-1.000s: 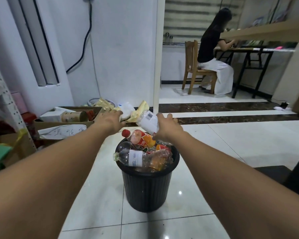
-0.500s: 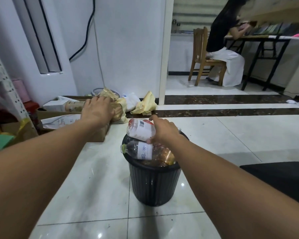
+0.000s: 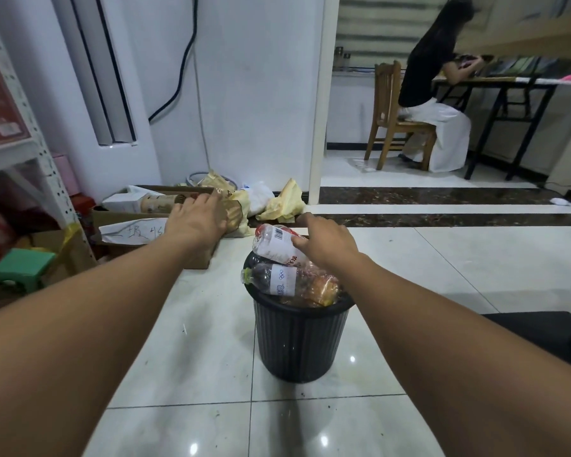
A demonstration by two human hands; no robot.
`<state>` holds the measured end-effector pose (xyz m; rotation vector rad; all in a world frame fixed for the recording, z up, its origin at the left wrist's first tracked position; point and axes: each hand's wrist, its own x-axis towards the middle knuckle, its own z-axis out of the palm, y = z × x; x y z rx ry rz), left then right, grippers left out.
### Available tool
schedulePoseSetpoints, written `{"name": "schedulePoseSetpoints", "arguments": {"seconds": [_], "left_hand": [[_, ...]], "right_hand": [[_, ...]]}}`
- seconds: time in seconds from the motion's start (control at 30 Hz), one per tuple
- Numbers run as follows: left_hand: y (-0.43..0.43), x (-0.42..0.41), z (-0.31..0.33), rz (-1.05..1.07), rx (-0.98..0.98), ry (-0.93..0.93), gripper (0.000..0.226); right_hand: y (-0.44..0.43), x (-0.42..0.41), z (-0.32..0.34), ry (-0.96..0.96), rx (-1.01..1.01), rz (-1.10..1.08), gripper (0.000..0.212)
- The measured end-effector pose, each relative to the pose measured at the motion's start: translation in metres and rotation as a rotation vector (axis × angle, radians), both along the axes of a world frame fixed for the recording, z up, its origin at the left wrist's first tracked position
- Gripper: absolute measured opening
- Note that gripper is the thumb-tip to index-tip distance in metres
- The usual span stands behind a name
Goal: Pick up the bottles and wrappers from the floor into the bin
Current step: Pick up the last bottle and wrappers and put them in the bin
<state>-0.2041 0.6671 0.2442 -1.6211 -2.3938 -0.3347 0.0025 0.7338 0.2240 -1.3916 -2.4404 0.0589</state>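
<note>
A black ribbed bin stands on the tiled floor, heaped above its rim with bottles and wrappers. My right hand grips the end of a white-labelled plastic bottle that lies across the top of the heap. Below it rests a clear bottle with a ring logo. My left hand reaches to the left beyond the bin, fingers spread over a crumpled yellow wrapper at the edge of a cardboard box; its fingertips are hidden. More yellow wrappers and a white bag lie by the wall.
A cardboard box with papers sits left of the bin, beside a metal shelf and a green stool. A person sits on a wooden chair at a desk in the far room. A dark seat is at right.
My right hand has lowered the white-labelled bottle onto the heap in the bin. My left hand has stayed on the yellow wrapper by the box. The view has moved closer.
</note>
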Motion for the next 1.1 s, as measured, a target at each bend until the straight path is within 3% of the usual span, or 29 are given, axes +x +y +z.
{"name": "schedulePoseSetpoints", "arguments": {"seconds": [0.47,0.8,1.1], "left_hand": [[-0.086,0.003,-0.045,0.086,-0.122,-0.187,0.055],[-0.126,-0.004,-0.181,0.159,-0.293,-0.263,0.059],[-0.165,0.014,-0.294,0.16,-0.589,-0.283,0.06]], "right_hand": [[-0.09,-0.027,0.0,0.149,-0.008,0.158,0.039],[-0.114,-0.058,-0.104,-0.026,-0.136,0.221,0.046],[-0.123,-0.068,-0.188,-0.093,-0.251,0.165,0.047]]}}
